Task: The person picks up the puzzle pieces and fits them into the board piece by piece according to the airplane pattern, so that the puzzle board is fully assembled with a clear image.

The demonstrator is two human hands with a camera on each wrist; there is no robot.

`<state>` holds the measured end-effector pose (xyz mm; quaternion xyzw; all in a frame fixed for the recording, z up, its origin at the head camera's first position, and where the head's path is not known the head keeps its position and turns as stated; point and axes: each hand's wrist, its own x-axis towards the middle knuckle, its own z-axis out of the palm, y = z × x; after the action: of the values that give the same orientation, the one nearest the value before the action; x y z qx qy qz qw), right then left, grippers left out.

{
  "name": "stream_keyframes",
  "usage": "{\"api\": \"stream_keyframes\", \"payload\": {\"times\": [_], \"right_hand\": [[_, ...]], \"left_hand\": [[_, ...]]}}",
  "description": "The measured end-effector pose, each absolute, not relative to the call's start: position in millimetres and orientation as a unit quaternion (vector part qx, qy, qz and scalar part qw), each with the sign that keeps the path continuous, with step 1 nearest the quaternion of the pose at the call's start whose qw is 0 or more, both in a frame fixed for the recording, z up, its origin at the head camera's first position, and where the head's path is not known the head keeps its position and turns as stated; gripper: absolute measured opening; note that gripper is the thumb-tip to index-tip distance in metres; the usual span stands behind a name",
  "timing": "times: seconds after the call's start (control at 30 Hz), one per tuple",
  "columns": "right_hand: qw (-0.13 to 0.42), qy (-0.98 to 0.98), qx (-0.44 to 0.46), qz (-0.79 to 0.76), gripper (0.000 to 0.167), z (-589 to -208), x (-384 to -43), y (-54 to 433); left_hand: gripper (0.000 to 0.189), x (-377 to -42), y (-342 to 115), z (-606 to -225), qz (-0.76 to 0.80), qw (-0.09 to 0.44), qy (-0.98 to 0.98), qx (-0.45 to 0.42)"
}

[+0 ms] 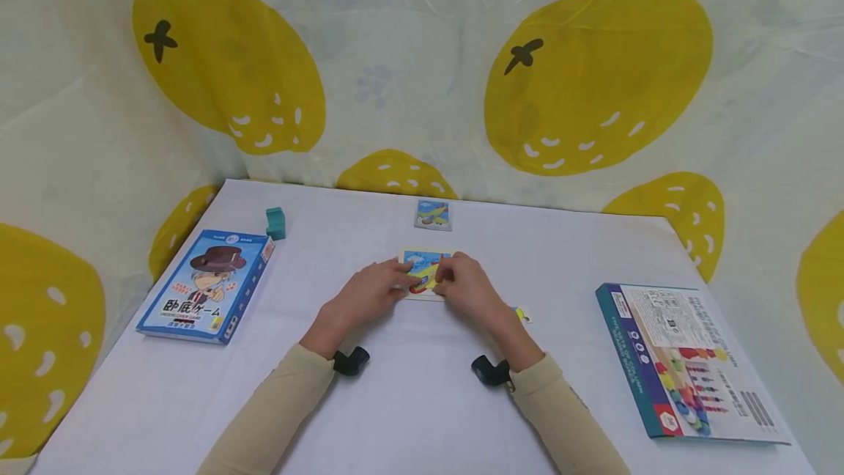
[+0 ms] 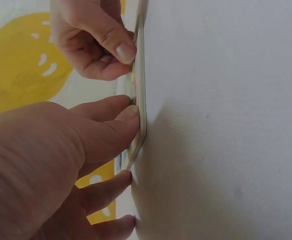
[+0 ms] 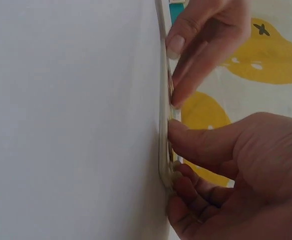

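Observation:
A jigsaw puzzle (image 1: 412,258) in a cream frame, with a yellow airplane on blue, lies flat before the person. The left hand (image 1: 377,289) reaches over its left side; thumb and forefinger touch the picture, and other fingers extend past the edge in the left wrist view. At the puzzle's right side, the right hand (image 1: 467,286) has its fingers curled in, thumb and fingertips pinching at a puzzle piece, mostly hidden by the fingers. In the right wrist view the right thumb (image 3: 190,137) lies against the puzzle's face. A loose puzzle piece (image 1: 522,314) rests beside the right wrist.
Behind the puzzle lies a small grey-edged airplane picture (image 1: 433,215). A blue game box (image 1: 204,286) lies at the left, with a teal block (image 1: 275,223) behind it. Another flat box (image 1: 692,361) lies at the right. A patterned cloth (image 1: 409,94) hangs behind the table.

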<state>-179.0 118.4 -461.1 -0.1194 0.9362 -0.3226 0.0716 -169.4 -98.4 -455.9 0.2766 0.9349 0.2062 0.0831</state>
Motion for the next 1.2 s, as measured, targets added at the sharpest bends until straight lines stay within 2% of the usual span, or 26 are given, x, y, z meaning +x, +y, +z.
{"api": "stream_keyframes", "payload": {"times": [0.3, 0.53, 0.83, 1.07, 1.2], "right_hand": [[0.114, 0.917, -0.146, -0.352, 0.014, -451, -174, 164], [0.124, 0.928, -0.129, -0.326, 0.015, -445, -168, 201], [0.168, 0.933, -0.114, -0.298, 0.016, -440, -158, 234], [0.182, 0.93, -0.145, -0.284, 0.032, -435, -146, 247], [0.181, 0.934, -0.147, -0.27, 0.031, -433, -143, 247]], "left_hand": [[0.034, -167, -94, -454, 0.204, 0.091, 0.935, 0.277], [0.035, -165, -94, -453, 0.207, 0.091, 0.933, 0.279], [0.033, -165, -96, -453, 0.218, 0.085, 0.931, 0.28], [0.033, -165, -96, -454, 0.211, 0.097, 0.933, 0.274], [0.033, -165, -96, -453, 0.214, 0.097, 0.932, 0.275]]}}
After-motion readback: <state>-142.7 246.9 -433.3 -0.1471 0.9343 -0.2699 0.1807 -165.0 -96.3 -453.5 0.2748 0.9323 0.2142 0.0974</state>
